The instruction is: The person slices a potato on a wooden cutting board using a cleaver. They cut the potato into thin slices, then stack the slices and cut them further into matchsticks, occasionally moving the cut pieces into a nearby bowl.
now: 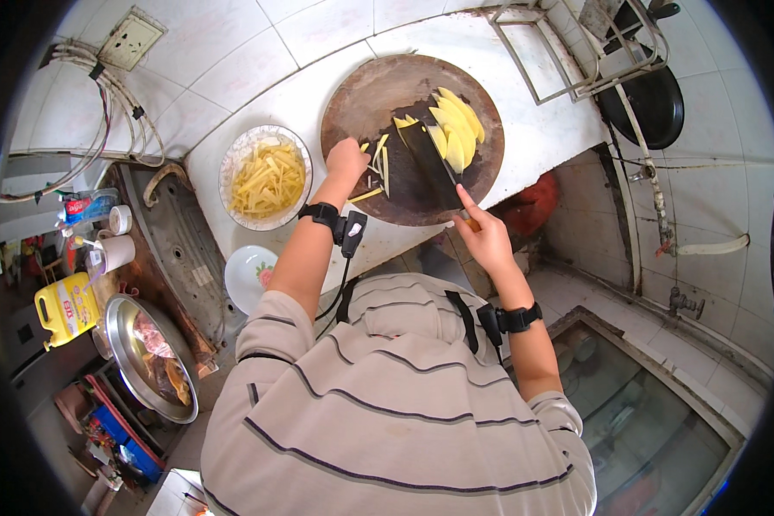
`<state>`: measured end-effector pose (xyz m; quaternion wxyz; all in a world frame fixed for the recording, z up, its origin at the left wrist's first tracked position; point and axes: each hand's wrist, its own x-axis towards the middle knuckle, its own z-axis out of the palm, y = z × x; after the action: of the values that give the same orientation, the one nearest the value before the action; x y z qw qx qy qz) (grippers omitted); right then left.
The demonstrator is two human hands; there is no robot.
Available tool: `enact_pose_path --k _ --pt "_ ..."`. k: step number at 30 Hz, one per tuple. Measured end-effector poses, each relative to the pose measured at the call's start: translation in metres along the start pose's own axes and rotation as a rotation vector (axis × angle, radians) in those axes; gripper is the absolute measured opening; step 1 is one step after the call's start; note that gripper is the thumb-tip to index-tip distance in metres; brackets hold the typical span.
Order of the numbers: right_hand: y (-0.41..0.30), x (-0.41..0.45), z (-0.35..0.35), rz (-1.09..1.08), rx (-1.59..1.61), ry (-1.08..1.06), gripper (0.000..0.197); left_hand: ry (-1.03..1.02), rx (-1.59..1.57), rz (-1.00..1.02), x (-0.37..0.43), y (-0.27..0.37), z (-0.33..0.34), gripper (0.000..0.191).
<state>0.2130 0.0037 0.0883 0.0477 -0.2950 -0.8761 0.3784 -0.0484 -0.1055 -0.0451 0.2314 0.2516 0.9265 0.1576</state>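
Observation:
My right hand (488,237) grips the wooden handle of a dark-bladed cleaver (422,155). The blade lies across the round wooden chopping board (361,90), its tip beside small yellow pieces. Right of the blade, overlapping yellow slices, apparently potato (461,126), are fanned out. At the board's left edge my left hand (348,161) is closed, with yellow strip ends showing at its fingers; how many it holds is hidden. Several loose strips (384,171) lie between that hand and the cleaver. A patterned bowl (226,151) left of the board is heaped with cut strips (267,180).
A white bowl with a flower print (242,274) sits by my left forearm. Farther left are a metal basin (119,361) holding meat, a yellow jug (68,309) and a sink (187,238). A metal rack (542,64) and black pan (658,116) occupy the right wall.

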Motion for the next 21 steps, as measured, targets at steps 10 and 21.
enact_pose_path --k 10,21 --pt "0.023 -0.007 -0.019 -0.013 0.013 0.006 0.054 0.366 -0.621 0.168 -0.049 -0.041 -0.078 0.013" --pt "0.015 0.004 -0.025 -0.055 -0.009 -0.079 0.055 0.544 -0.358 -0.235 -0.094 -0.209 -0.105 0.026"
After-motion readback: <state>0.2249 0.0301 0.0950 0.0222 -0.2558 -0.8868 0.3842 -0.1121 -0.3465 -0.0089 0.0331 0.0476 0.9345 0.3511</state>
